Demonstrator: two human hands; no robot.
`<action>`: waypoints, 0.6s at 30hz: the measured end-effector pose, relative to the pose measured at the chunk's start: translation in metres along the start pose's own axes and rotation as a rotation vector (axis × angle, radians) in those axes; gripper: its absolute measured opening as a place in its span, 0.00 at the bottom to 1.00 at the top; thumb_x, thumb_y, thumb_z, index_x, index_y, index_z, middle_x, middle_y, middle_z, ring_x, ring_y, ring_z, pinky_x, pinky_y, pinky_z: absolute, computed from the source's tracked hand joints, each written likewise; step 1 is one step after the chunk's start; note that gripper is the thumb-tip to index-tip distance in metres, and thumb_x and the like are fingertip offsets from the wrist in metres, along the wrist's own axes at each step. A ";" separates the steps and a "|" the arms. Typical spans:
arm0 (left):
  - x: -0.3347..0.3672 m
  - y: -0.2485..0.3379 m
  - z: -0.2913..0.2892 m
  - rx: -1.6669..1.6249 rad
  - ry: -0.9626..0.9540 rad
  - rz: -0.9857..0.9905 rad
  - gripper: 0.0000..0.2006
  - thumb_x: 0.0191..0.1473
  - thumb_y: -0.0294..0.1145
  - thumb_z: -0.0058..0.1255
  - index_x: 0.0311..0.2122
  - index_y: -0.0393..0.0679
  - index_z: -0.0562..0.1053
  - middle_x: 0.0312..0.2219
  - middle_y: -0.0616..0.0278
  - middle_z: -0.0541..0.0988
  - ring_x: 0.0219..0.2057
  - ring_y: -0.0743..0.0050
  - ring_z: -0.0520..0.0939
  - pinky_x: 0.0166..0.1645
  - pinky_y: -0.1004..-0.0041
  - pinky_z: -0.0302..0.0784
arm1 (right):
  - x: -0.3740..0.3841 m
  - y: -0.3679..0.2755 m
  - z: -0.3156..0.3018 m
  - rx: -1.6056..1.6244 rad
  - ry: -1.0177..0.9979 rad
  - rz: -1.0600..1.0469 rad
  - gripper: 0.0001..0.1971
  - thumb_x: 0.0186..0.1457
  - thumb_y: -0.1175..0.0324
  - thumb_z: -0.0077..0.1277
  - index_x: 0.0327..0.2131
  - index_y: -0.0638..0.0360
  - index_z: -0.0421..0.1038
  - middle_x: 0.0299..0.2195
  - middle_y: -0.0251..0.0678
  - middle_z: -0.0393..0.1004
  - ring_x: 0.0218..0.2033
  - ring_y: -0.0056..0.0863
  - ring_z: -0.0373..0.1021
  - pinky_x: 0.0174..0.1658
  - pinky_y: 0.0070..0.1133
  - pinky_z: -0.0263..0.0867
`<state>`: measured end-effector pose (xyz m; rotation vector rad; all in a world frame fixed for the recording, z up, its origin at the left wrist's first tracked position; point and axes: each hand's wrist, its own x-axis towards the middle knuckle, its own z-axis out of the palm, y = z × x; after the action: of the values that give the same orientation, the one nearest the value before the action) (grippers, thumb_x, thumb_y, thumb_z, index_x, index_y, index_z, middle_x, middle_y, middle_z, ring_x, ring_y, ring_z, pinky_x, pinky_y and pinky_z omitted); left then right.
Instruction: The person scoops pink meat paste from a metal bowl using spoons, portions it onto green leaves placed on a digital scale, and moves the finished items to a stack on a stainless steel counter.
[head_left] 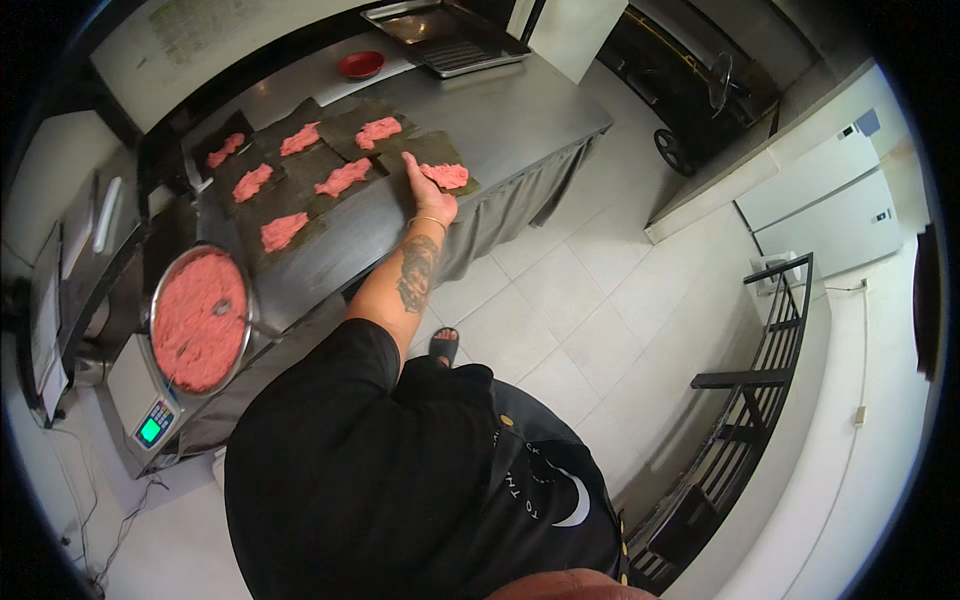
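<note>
My left hand point(433, 192) reaches across the steel table to its front edge. The thumb shows; the other fingers go under a dark green leaf sheet point(462, 187) that it holds by the edge. On that sheet lies a lump of pink meat paste point(447, 176). Several more leaf sheets point(333, 153) are spread to the left, each with a pink lump such as the nearest one point(284, 231). A round metal bowl point(250, 284) full of the same paste stands at the left with a spoon point(222, 307) in it. My right hand is not in view.
Beside the bowl is a digital scale point(125, 385) with a lit green display. A red dish point(361, 65) and metal trays point(470, 58) sit at the table's far side. Cloth point(500, 213) hangs below the front edge. A black metal rack point(770, 380) stands at the right.
</note>
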<state>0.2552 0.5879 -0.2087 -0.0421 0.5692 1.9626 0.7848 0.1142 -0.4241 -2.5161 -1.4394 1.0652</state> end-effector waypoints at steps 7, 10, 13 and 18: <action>0.042 -0.029 0.000 0.183 -0.156 -0.028 0.30 0.65 0.61 0.49 0.59 0.47 0.71 0.51 0.66 0.78 0.55 0.68 0.78 0.64 0.63 0.68 | 0.039 -0.052 -0.081 0.058 0.038 0.054 0.20 0.57 0.53 0.59 0.39 0.63 0.81 0.37 0.52 0.83 0.42 0.50 0.80 0.46 0.38 0.73; 0.054 -0.032 -0.018 0.422 -0.125 0.087 0.30 0.65 0.59 0.50 0.60 0.44 0.70 0.55 0.64 0.77 0.58 0.71 0.76 0.65 0.65 0.66 | 0.078 -0.090 -0.116 0.074 0.059 -0.027 0.19 0.58 0.53 0.59 0.39 0.62 0.82 0.37 0.52 0.83 0.42 0.50 0.79 0.46 0.38 0.73; 0.018 0.003 0.020 0.693 0.025 0.230 0.45 0.62 0.59 0.54 0.70 0.32 0.55 0.66 0.49 0.65 0.67 0.56 0.67 0.70 0.63 0.60 | 0.123 -0.133 -0.141 0.128 0.094 -0.131 0.19 0.58 0.53 0.59 0.39 0.62 0.82 0.37 0.51 0.83 0.42 0.50 0.79 0.47 0.38 0.73; -0.021 0.032 -0.001 1.125 0.255 0.692 0.46 0.59 0.52 0.60 0.71 0.33 0.54 0.64 0.40 0.66 0.65 0.46 0.67 0.69 0.59 0.62 | 0.199 -0.153 -0.163 0.164 0.014 -0.245 0.21 0.60 0.50 0.57 0.40 0.61 0.82 0.39 0.50 0.83 0.44 0.50 0.79 0.48 0.38 0.73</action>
<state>0.2373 0.5585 -0.1918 0.6915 1.9796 1.9856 0.8326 0.4006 -0.3508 -2.1663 -1.5384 1.0705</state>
